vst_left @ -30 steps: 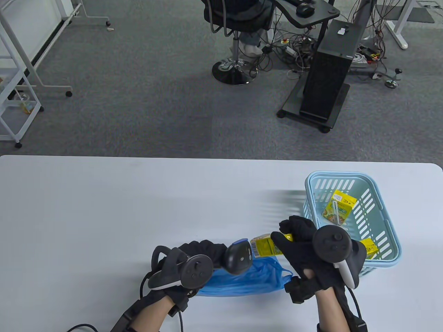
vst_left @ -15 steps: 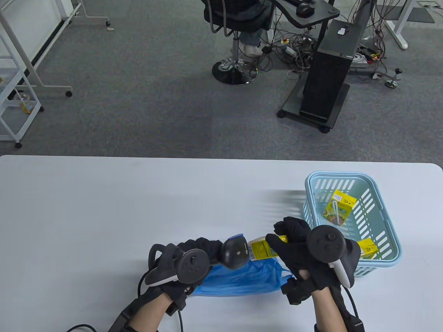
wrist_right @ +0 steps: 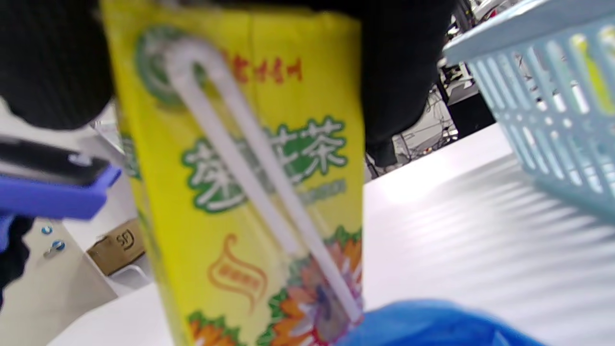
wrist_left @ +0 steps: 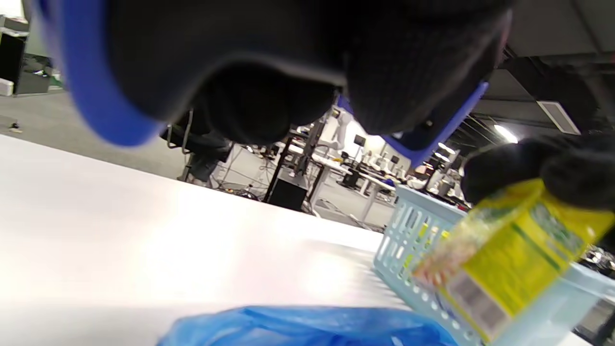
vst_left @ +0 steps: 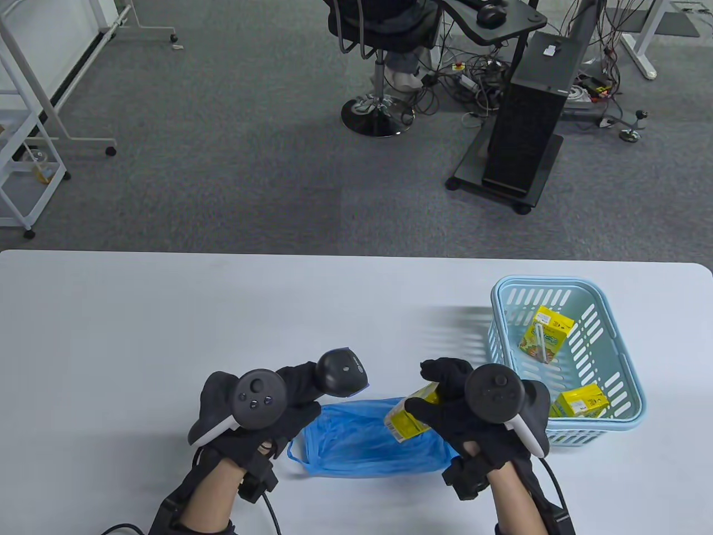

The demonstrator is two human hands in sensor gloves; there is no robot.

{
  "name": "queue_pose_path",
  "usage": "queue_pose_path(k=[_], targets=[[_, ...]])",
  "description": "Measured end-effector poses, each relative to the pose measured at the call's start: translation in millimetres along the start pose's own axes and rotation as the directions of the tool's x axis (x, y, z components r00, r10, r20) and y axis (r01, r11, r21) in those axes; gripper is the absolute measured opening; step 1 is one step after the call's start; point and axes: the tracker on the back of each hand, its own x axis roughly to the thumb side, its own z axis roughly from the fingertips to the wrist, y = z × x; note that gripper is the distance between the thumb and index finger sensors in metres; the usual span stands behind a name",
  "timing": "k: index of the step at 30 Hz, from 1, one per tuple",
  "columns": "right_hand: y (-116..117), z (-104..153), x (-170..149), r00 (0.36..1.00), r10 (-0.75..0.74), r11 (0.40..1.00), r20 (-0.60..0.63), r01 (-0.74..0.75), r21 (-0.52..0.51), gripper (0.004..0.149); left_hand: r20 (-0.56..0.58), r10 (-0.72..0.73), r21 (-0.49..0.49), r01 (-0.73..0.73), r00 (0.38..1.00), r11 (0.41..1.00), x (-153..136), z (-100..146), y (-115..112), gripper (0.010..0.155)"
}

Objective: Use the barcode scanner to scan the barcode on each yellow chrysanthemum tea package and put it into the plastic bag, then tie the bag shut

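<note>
My right hand [vst_left: 445,398] grips a yellow chrysanthemum tea carton [vst_left: 409,417] and holds it tilted just above the crumpled blue plastic bag [vst_left: 362,440] lying on the table. The right wrist view fills with that carton [wrist_right: 250,192], its white straw on the front, and the bag [wrist_right: 442,324] below it. My left hand [vst_left: 289,398] grips the black barcode scanner [vst_left: 341,372] to the left of the bag, apart from the carton. In the left wrist view the scanner's blue-edged head [wrist_left: 269,67] is close up, with the carton [wrist_left: 504,254] at right.
A light blue basket [vst_left: 624,415] at the right holds two more yellow cartons [vst_left: 543,333], [vst_left: 579,402]. The white table [vst_left: 167,323] stretches to the left and back. Beyond its far edge are carpet, an office chair and a computer tower.
The scanner and the carton were together above the bag; now my left hand has drawn the scanner left and away. My right hand has moved left and down, tilting the carton over the bag.
</note>
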Motion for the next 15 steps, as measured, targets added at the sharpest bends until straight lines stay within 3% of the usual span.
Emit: queue_pose_path(k=[7, 15], targets=[[42, -1, 34, 0.992, -0.033, 0.993, 0.121, 0.02, 0.113, 0.073, -0.043, 0.072, 0.059, -0.07, 0.996, 0.996, -21, 11, 22, 0.063], [88, -16, 62, 0.988, 0.027, 0.977, 0.151, -0.058, 0.206, 0.071, -0.089, 0.123, 0.097, -0.114, 0.988, 0.989, -41, 22, 35, 0.064]])
